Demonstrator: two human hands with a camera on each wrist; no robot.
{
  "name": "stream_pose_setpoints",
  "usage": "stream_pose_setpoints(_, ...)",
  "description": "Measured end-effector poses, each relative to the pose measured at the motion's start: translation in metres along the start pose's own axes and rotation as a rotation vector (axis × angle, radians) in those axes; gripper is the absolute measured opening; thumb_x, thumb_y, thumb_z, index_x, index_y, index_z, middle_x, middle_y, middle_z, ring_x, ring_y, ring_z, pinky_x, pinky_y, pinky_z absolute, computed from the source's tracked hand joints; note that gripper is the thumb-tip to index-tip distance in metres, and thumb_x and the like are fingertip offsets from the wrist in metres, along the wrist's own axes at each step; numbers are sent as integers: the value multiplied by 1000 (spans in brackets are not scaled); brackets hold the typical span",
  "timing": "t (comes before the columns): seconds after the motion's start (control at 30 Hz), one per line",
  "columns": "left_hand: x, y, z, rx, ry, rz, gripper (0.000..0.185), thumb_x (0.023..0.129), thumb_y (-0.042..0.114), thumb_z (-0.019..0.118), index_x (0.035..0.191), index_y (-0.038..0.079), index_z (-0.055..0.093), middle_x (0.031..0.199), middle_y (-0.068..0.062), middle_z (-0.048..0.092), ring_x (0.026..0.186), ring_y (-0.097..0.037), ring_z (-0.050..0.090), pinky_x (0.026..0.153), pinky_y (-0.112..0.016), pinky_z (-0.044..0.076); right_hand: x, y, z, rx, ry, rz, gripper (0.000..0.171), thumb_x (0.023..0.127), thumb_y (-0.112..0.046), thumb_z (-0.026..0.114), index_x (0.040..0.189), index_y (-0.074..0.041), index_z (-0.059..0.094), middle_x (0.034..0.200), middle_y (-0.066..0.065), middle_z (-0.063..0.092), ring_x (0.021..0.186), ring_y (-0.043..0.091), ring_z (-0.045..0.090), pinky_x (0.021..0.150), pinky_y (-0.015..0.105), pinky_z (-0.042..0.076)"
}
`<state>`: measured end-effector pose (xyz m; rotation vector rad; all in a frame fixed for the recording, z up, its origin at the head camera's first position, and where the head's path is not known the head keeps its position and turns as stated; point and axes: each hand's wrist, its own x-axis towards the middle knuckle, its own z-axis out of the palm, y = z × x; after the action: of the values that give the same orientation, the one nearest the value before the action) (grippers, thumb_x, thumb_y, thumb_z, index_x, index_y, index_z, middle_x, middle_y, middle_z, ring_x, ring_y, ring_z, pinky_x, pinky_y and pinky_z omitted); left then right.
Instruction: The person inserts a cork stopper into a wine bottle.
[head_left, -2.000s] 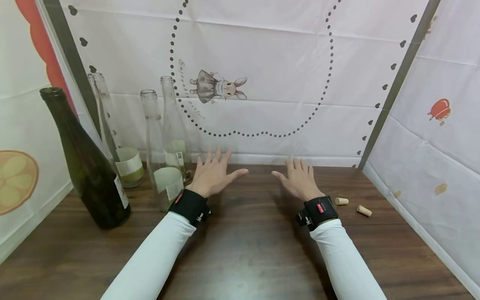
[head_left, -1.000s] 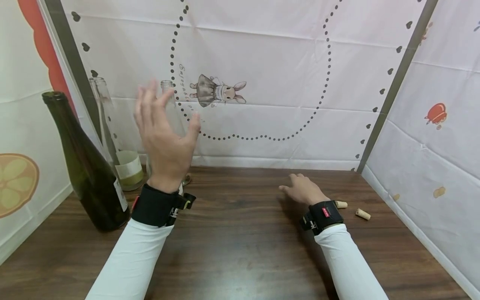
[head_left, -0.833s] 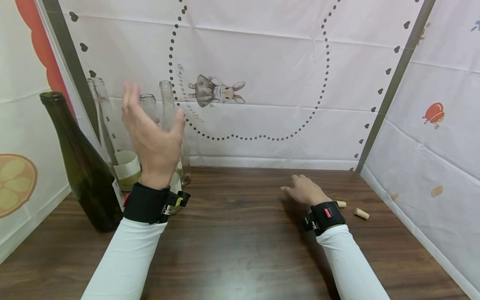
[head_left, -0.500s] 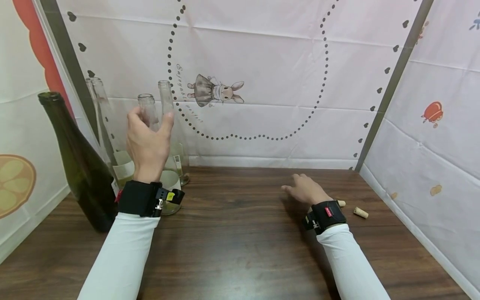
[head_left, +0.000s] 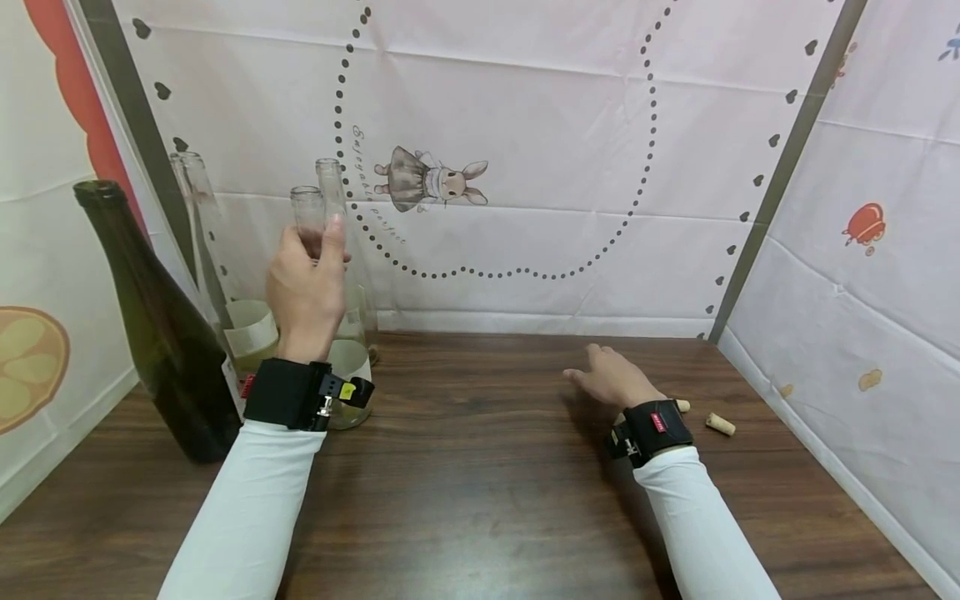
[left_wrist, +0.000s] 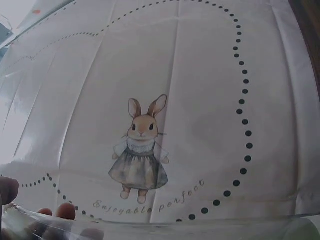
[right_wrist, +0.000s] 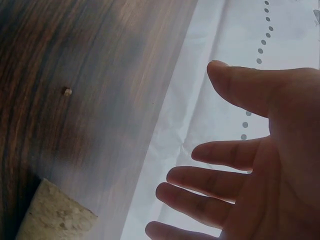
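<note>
My left hand (head_left: 306, 296) grips a clear glass bottle (head_left: 349, 360) round its neck, thumb on the right side and fingers curled behind. The bottle stands nearly upright, its pale label partly hidden by the wrist strap. In the left wrist view the bottle's glass (left_wrist: 200, 231) runs along the bottom edge, with fingertips (left_wrist: 65, 211) showing round it. My right hand (head_left: 613, 379) is over the table at right, holding nothing, its fingers spread apart in the right wrist view. Close by its wrist lies a cork (head_left: 683, 406); a second cork (head_left: 721, 424) lies farther right.
A dark green bottle (head_left: 161, 333) stands at the left. Behind it is another clear bottle (head_left: 251, 329), and one more clear bottle (head_left: 330, 179) stands just behind the held one. A printed white cloth (head_left: 525, 150) walls off the back of the wooden table (head_left: 480, 467).
My left hand rose, moved left to the clear bottle and closed round its neck; the bottle's top has since shifted slightly right. The right hand drew back a little towards the corks.
</note>
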<state>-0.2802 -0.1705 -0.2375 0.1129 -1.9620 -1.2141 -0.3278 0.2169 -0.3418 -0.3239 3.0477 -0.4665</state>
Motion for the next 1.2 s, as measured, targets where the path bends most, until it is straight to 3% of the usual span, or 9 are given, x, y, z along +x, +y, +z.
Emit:
stream_pose_setpoints(0.4,-8,4,25,-110,-92,126,54,109,57,49,113,4,59,93,-10,72,74,-12,64,74,-30,40,1,8,-8,7,-7,2,75,110,-39,58,154,16,35,153,39,44,144,52,42,117,62,35)
stream_pose_setpoints(0.53,-9,3,35,-179,-106,177,45,110,50,52,110,6,58,89,-7,67,72,-12,64,69,-29,43,-5,12,-17,13,-14,-7,72,108,-36,61,153,15,39,149,38,50,139,51,49,114,62,40)
stream_pose_setpoints(0.67,-11,2,44,-251,-109,237,33,110,41,57,107,8,57,84,-4,63,70,-15,63,66,-27,43,-16,15,-26,24,-53,4,65,105,-34,65,147,12,47,135,34,61,124,47,62,102,59,51)
stream_pose_setpoints(0.8,-13,3,50,-300,-131,259,28,110,37,58,108,8,57,83,-4,63,70,-17,63,65,-26,44,-26,17,-34,58,-121,71,42,97,-28,74,121,4,64,101,20,70,92,36,68,75,49,57)
stream_pose_setpoints(0.9,-15,3,54,-324,-159,260,30,111,36,58,113,6,57,87,-6,65,75,-17,64,68,-26,46,-30,17,-37,72,-182,119,26,91,-24,80,91,-1,68,76,10,64,71,28,62,59,38,49)
stream_pose_setpoints(0.97,-16,3,57,-335,-177,272,34,110,37,57,116,4,57,90,-8,66,78,-17,64,69,-25,46,-30,19,-38,73,-225,121,28,90,-21,82,75,-3,67,65,4,58,63,22,57,54,32,44)
stream_pose_setpoints(1.1,-21,2,64,-337,-212,307,39,109,38,55,122,1,56,97,-13,70,83,-19,67,72,-26,46,-29,22,-36,72,-289,148,32,86,-15,85,65,-7,63,60,1,53,55,15,50,51,28,39)
stream_pose_setpoints(1.2,-24,2,69,-327,-235,306,41,109,39,53,124,1,56,101,-14,72,85,-23,69,74,-30,46,-28,25,-32,39,-315,162,26,83,-14,87,68,-7,68,64,2,59,57,16,54,53,29,42)
